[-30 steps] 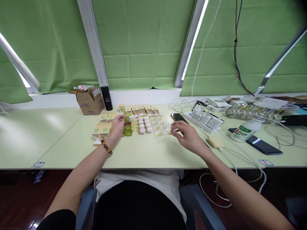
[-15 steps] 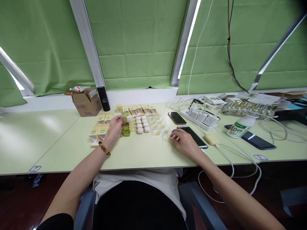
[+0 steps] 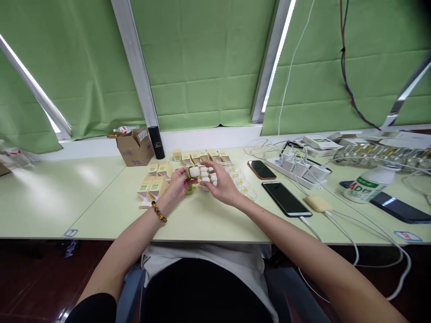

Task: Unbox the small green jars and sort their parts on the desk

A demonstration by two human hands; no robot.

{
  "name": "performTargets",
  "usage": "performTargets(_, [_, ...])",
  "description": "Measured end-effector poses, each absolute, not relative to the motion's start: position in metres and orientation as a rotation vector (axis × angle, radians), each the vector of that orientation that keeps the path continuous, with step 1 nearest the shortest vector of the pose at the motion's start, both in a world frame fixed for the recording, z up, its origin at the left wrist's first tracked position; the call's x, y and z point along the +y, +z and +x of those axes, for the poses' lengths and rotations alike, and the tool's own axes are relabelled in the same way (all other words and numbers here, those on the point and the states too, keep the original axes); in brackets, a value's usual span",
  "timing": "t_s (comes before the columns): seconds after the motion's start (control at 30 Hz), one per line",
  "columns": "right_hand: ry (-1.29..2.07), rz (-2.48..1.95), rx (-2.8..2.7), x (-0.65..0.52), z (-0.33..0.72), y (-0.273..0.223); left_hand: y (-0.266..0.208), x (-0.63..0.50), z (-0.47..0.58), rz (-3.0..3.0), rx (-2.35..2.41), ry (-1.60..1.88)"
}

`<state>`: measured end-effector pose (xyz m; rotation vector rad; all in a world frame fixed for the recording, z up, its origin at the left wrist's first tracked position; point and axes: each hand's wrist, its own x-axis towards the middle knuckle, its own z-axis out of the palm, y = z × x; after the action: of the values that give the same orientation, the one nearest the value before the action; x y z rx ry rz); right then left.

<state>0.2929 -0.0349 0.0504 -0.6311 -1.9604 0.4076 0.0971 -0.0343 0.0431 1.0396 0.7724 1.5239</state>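
Observation:
My left hand (image 3: 179,184) is closed on a small green case (image 3: 189,172) with a white, rounded block (image 3: 195,172) in it, raised above the table. Close on its right, my right hand (image 3: 220,181) has thumb and fingers curved apart at the case's side. Whatever lies between them, perhaps something clear, is hard to make out. Below and behind the hands are several white-and-pink blocks (image 3: 214,178), partly covered by my right fingers. Another green case (image 3: 189,190) shows under my left hand. Clear plastic pieces with yellow spots (image 3: 241,183) lie to the right of the blocks.
Folded cream cartons (image 3: 155,188) stand left and behind. At the back are a cardboard box (image 3: 134,150) and a black cylinder (image 3: 156,142). To the right lie two phones (image 3: 284,197), a power strip (image 3: 298,172), cables, a white bottle (image 3: 370,185) and another dark phone (image 3: 400,207).
My right hand has left the clear plastic pieces and come left to the green case. My left hand still holds the case with its white block. The view has shifted slightly left.

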Motion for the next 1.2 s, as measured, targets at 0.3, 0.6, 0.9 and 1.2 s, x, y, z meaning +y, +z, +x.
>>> performTargets(0.3, [0.656,-0.479,-1.801,-0.026,0.266,0.039,0.040,-0.034,0.103,1.007,0.709,1.499])
performTargets(0.6, [0.818,-0.539,-1.621,-0.022,0.275,0.031,0.037,-0.035,0.092,1.476,0.919,1.619])
performTargets(0.9, [1.012,-0.455,-1.616,-0.013,0.281,0.028,0.051,-0.055,0.085,2.335,0.964,1.614])
performTargets(1.2, [1.178,-0.436,-1.601,-0.018,0.277,0.025,0.039,-0.045,0.084,2.579,0.981,1.677])
